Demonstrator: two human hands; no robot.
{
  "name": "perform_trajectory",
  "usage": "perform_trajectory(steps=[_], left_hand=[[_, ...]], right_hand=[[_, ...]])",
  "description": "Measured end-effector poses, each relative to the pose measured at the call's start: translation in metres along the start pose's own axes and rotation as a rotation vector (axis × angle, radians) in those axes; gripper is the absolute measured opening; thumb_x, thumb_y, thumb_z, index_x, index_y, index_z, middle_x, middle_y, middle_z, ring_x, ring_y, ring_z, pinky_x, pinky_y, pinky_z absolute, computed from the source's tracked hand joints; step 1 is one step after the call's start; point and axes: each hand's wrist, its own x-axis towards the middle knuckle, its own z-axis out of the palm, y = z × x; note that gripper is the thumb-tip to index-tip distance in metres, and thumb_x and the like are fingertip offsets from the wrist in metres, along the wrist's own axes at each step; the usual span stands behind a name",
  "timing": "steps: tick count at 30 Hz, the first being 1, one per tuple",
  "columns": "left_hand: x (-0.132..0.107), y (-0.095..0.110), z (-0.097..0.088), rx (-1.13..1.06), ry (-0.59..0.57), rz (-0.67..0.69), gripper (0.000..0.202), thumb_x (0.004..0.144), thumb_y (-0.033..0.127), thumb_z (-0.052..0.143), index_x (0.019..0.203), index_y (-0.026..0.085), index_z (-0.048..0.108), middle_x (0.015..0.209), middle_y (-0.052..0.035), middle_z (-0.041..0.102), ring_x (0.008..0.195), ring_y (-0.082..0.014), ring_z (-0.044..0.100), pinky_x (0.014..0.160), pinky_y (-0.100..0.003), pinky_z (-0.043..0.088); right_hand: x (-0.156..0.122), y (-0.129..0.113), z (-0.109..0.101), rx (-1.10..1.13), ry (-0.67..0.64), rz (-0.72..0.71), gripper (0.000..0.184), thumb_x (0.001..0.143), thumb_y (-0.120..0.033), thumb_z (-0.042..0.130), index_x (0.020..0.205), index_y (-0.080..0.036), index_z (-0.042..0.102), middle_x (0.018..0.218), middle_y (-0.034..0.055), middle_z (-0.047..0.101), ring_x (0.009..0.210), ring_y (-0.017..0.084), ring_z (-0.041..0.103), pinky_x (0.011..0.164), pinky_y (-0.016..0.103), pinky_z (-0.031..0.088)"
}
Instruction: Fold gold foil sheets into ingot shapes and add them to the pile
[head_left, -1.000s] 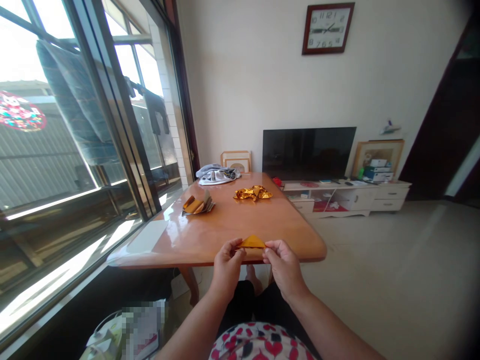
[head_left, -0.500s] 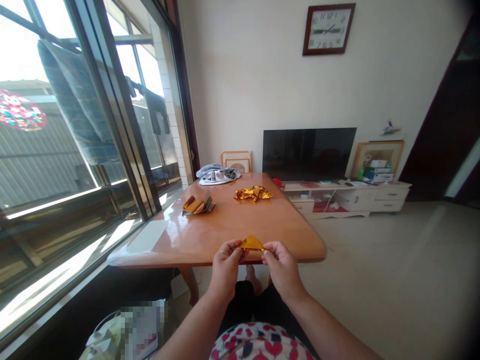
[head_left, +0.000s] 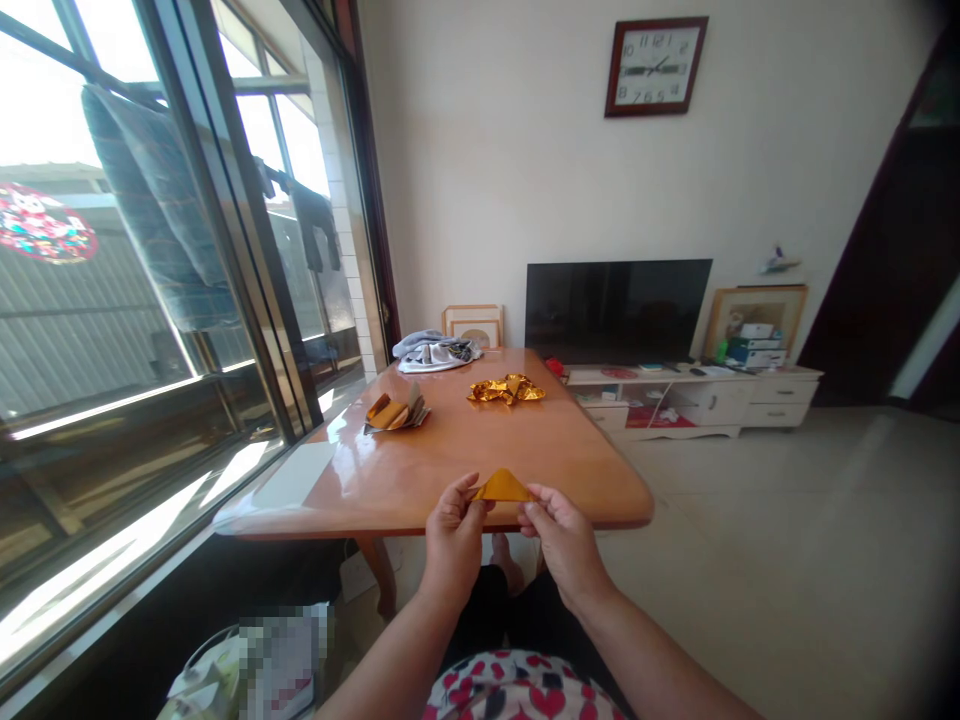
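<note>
2 hands [head_left: 454,535] [head_left: 566,545] pinch gold-foil triangle [head_left: 503,487]

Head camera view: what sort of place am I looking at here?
Most likely a living room in a home. A flat-screen TV sits on a low white media cabinet, a square wall clock hangs above it, and a varnished wooden table stands beside large windows.

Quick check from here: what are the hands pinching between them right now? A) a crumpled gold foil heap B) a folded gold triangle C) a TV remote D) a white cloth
B. The left hand and right hand pinch the folded gold triangle at its two lower corners, one on each side.
</note>
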Motion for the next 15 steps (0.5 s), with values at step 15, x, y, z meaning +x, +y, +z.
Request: perform_trajectory(steps=[15], left_hand=[[0.0061,-0.0034,-0.0029,-0.088,-0.012,-0.158,0.033,0.077,0.019,0.075,0.109,0.014,0.074,0.108,-0.0106,0.076,0.093,-0.0205,0.072,0.092,-0.035,0.055]], right_hand=[[0.0074,0.0028,-0.0033,-0.095,-0.052,-0.050,0.041,0.083,-0.050,0.066,0.112,-0.022,0.072,0.092,0.0060,0.076,0.081,0.023,0.071,0.072,0.035,0.058]])
